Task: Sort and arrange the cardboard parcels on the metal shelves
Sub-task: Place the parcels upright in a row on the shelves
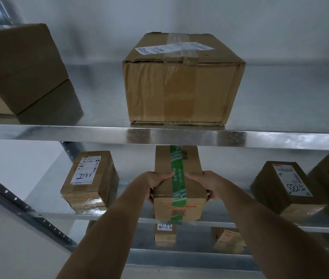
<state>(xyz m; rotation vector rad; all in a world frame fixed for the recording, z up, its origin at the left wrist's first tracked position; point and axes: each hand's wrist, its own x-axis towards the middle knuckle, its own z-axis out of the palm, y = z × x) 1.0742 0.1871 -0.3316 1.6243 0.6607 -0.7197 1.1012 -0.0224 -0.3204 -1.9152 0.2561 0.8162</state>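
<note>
both arms outstretched, left hand (155, 185) and right hand (203, 184) gripping green-taped parcel (179, 190) by its sides

Both bare forearms reach forward and up, converging toward the middle. The left hand (158, 183) and right hand (203, 183) each curl in a grip, thumbs lying on top pointing toward each other, fingers apparently wrapped underneath, where they are mostly hidden

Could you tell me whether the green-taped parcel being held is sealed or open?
Sealed, as far as shown: the green tape runs unbroken along the top of the parcel and down its front, flaps flat.
</note>
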